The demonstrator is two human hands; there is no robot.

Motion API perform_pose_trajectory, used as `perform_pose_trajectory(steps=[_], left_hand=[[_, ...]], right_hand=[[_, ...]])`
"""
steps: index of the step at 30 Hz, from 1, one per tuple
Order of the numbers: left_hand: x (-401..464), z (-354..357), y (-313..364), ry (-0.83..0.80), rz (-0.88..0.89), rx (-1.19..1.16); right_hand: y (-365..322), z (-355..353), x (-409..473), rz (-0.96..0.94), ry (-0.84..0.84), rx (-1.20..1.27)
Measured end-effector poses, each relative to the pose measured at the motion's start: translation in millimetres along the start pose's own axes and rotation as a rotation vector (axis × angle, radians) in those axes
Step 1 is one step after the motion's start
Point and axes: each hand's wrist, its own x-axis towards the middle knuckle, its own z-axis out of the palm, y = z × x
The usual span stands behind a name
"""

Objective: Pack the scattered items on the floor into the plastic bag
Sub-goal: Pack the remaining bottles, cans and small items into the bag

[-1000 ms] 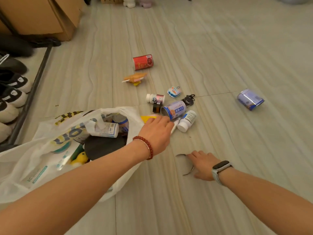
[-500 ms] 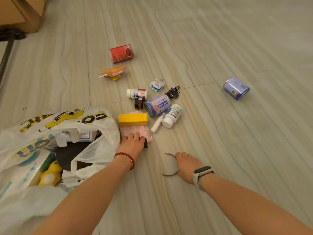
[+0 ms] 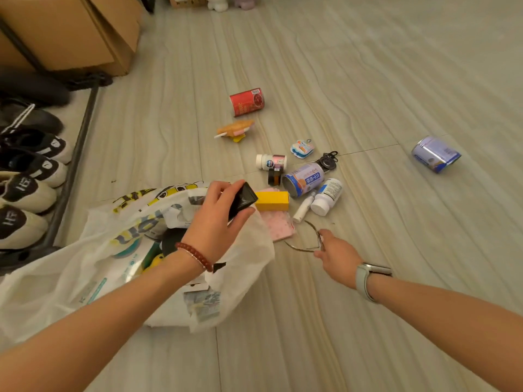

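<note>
From the head camera, the left hand [image 3: 213, 222] is raised over the mouth of the white plastic bag [image 3: 70, 278], its grip closed round a small black box [image 3: 242, 198], thumb on the near side and fingers over the top. A red bead bracelet [image 3: 195, 256] sits on that wrist. The bag lies slumped on the floor [image 3: 368, 66] at lower left, printed with yellow and black graphics, and it already holds several things, among them a yellow toy [image 3: 155, 260] and some paper packaging.

The right hand [image 3: 336, 254] hovers low over the floor to the right of the bag, its grip pinching a thin wire-framed pair of glasses [image 3: 307, 241]; a grey watch [image 3: 368, 278] is on that wrist.

Just beyond the bag lie a yellow box [image 3: 272, 200] resting on a pink packet [image 3: 278, 227]. Beside them is a cluster: a blue-and-white can [image 3: 302, 179] on its side, a white bottle [image 3: 327, 196], a slim white tube [image 3: 304, 207], a small dark jar [image 3: 274, 176], a white pill bottle [image 3: 271, 161], a black key ring [image 3: 329, 161] and a small blue-and-white charm [image 3: 302, 148]. Farther off are an orange toy [image 3: 235, 129] and a red can [image 3: 246, 101] on its side. A blue can [image 3: 435, 154] lies well apart at right.

Shoes [image 3: 25, 176] line a rack along the left edge, with cardboard boxes [image 3: 70, 29] behind.
</note>
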Motion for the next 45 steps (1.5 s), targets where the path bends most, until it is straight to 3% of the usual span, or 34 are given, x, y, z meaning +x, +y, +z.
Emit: perform_pose_trajectory(steps=[4,7,9,11,13,15,20,26,28,31,34,36,38,41,43,45], left_hand=[[-24.4,-31.2,-41.9,-0.03,-0.233,0.094],[-52.3,-48.0,-75.9,-0.154,-0.231,0.274],[-69.8,-55.4,-95.3,-0.286,-0.147,0.457],[-81.5,-60.3,-113.4,-0.335,-0.114,0.637],[-85.4,-65.7,-124.1,-0.285,-0.131,0.689],[-83.6,-69.4,-129.4,-0.22,-0.195,0.67],[-77.9,-64.0,-128.5,-0.03,-0.275,0.503],[-52.2,-50.0,-106.9,0.055,-0.169,0.379],[-37.3,-42.5,-93.5,0.086,-0.114,0.343],[-9.9,-25.5,-66.2,0.106,-0.017,0.323],[18.2,3.9,-36.1,0.057,0.104,0.372],[36.2,30.7,-16.3,-0.013,0.216,0.462],[46.7,62.7,2.5,-0.177,0.26,0.501],[46.6,115.7,7.7,-0.527,0.069,0.58],[40.2,138.2,-1.3,-0.586,0.004,0.633],[44.1,148.2,-10.5,-0.529,0.011,0.619]], right_hand=[[-59.3,-16.6,-6.0,-0.114,0.24,0.425],[-108.8,-28.0,-15.6,-0.337,0.291,0.547],[-132.9,-29.1,-20.8,-0.536,0.257,0.41],[-147.6,-20.8,-22.2,-0.685,0.197,0.108],[-156.8,-6.0,-21.5,-0.749,0.139,-0.223],[-163.6,8.5,-19.3,-0.773,0.099,-0.395],[-173.7,26.4,0.2,-0.77,0.196,-0.433],[-165.3,6.4,10.3,-0.882,0.495,-0.209],[-147.2,-9.6,17.2,-0.792,0.54,-0.13],[-105.7,-24.5,34.7,-0.487,0.54,-0.084],[-59.0,-31.2,49.4,-0.08,0.308,-0.264],[-35.1,-31.8,50.8,0.09,0.219,-0.31],[-18.6,-28.5,51.7,0.171,0.195,-0.319],[-7.2,-23.8,54.1,0.21,0.198,-0.266],[-4.1,-22.0,58.4,0.196,0.218,-0.22],[-0.9,-20.4,64.7,0.155,0.249,-0.181]])
